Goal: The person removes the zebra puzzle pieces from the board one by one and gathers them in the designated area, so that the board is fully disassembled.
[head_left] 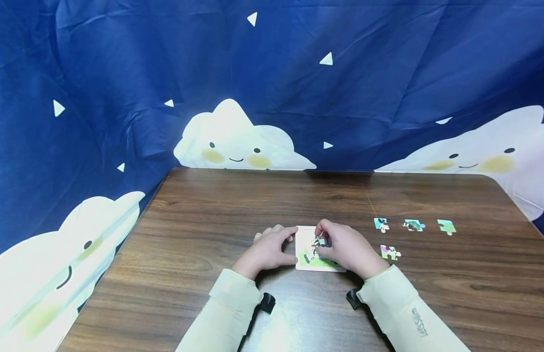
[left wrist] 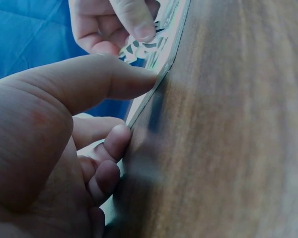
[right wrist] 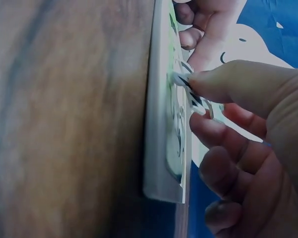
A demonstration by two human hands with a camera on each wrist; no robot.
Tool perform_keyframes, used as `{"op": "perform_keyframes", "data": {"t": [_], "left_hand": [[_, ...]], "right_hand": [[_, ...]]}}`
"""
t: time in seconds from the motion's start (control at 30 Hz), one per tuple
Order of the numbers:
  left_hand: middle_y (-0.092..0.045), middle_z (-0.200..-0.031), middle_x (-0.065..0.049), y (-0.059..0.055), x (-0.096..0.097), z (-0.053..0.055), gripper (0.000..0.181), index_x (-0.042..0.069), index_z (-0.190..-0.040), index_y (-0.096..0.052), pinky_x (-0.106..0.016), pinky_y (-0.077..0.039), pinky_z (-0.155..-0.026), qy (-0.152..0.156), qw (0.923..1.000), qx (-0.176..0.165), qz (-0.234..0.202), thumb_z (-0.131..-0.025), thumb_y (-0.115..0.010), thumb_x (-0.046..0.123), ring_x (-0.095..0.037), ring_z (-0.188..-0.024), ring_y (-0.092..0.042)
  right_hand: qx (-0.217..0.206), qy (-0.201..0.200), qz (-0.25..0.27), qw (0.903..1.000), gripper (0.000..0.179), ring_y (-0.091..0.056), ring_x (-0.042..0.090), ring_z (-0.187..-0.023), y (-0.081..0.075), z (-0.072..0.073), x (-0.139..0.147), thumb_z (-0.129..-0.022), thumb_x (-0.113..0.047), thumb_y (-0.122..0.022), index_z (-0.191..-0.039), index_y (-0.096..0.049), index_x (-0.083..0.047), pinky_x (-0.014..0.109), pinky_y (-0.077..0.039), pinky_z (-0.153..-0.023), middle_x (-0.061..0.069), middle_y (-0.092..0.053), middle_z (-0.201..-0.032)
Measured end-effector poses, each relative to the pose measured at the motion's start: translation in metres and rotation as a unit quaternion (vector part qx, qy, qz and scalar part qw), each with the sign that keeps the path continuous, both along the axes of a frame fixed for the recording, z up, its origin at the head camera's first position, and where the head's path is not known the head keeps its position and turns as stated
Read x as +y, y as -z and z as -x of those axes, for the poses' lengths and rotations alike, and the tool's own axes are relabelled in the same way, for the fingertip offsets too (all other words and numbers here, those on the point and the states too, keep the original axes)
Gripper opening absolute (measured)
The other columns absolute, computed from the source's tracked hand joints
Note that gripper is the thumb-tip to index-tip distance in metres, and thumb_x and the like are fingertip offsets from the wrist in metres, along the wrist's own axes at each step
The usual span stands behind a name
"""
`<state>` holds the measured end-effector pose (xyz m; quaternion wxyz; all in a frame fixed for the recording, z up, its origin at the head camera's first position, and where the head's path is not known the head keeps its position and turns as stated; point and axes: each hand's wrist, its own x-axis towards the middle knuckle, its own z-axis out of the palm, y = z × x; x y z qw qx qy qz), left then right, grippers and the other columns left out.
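A small white-rimmed puzzle board with a green-and-white picture lies on the table. My left hand holds its left side, thumb at the near corner and index finger at the far corner. In the left wrist view, the thumb touches the board's edge. My right hand pinches a black-and-white patterned puzzle piece between thumb and fingers, over the board. Whether the piece sits in the board or just above it, I cannot tell. The right hand covers the board's right part.
Several loose puzzle pieces lie right of the board: a blue one, a teal one, a green one and a pink-and-green one. The brown wooden table meets a blue cloud-printed cloth behind.
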<state>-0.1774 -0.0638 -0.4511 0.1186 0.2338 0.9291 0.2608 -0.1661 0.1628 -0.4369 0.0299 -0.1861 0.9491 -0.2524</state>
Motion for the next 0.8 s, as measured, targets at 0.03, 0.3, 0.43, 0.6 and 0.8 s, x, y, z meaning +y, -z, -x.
{"op": "perform_keyframes", "data": {"t": [0.03,0.3,0.43,0.6,0.8], "left_hand": [[-0.056,-0.111,0.007,0.0000,0.0000,-0.0001,0.076,0.016,-0.145,-0.053,-0.037,-0.031,-0.084,0.000,1.0000,0.000,0.000,-0.075,-0.077,0.031,-0.016,-0.103,-0.048],[-0.056,-0.111,0.007,0.0016,0.0002,0.0004,0.076,0.017,-0.146,-0.052,-0.038,-0.031,-0.084,0.000,1.0000,0.000,0.001,-0.076,-0.077,0.032,-0.016,-0.103,-0.048],[-0.056,-0.111,0.008,0.0017,0.0004,0.0007,0.076,0.017,-0.146,-0.052,-0.038,-0.031,-0.084,-0.001,1.0000,-0.003,0.000,-0.076,-0.077,0.031,-0.016,-0.103,-0.048],[-0.055,-0.111,0.009,0.0014,0.0006,0.0007,0.076,0.017,-0.146,-0.052,-0.038,-0.031,-0.086,-0.004,1.0000,-0.008,0.002,-0.076,-0.077,0.031,-0.016,-0.104,-0.047],[-0.056,-0.111,0.008,0.0006,0.0006,0.0004,0.076,0.017,-0.146,-0.052,-0.038,-0.031,-0.085,-0.004,1.0000,-0.006,0.001,-0.076,-0.077,0.031,-0.016,-0.103,-0.047]], "right_hand": [[0.002,0.000,-0.003,1.0000,0.030,-0.047,0.012,-0.065,0.0001,-0.0004,0.0001,-0.079,-0.018,-0.077,-0.103,-0.060,-0.018,0.033,-0.040,-0.062,-0.005,-0.055,-0.079],[0.018,-0.013,-0.023,0.9995,0.036,-0.052,0.013,-0.074,0.0018,-0.0018,0.0016,-0.076,-0.019,-0.080,-0.108,-0.064,-0.018,0.037,-0.044,-0.070,-0.006,-0.058,-0.087],[0.012,-0.013,-0.021,0.9996,0.036,-0.057,0.016,-0.085,0.0026,-0.0018,0.0027,-0.078,-0.017,-0.079,-0.113,-0.068,-0.017,0.041,-0.048,-0.080,-0.005,-0.064,-0.097],[-0.009,-0.007,-0.014,0.9998,0.036,-0.061,0.017,-0.091,0.0020,-0.0015,0.0041,-0.081,-0.015,-0.076,-0.117,-0.071,-0.013,0.044,-0.050,-0.085,0.000,-0.069,-0.110],[-0.013,-0.004,-0.023,0.9996,0.035,-0.063,0.018,-0.094,0.0019,-0.0005,0.0047,-0.082,-0.015,-0.075,-0.117,-0.073,-0.010,0.045,-0.050,-0.086,0.003,-0.070,-0.113]]}}
